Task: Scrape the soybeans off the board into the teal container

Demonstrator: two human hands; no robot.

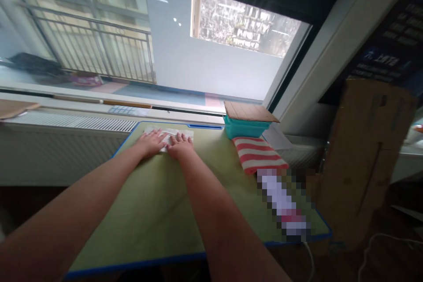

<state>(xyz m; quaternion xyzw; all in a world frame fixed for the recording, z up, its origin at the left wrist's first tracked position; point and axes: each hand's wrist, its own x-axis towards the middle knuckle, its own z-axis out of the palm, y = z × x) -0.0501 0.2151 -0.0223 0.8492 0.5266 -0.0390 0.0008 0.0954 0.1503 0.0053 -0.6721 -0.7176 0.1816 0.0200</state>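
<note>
Both my arms reach to the far edge of a yellow-green table point(158, 211) with a blue rim. My left hand point(151, 143) lies flat, fingers spread, on the left part of a white textured sheet point(185, 133). Beside it, my right hand point(180, 145) presses flat on the same sheet, its fingers also apart. Whether the sheet is a thin cloth or paper I cannot tell, and my hands hide much of it.
A teal box point(244, 128) with a cardboard piece point(251, 111) on top stands at the table's back right. In front of it lies a red-and-white striped folded cloth point(259, 154), then a pixelated area. Tall cardboard point(360, 158) stands right; a radiator point(66, 150) and window lie beyond.
</note>
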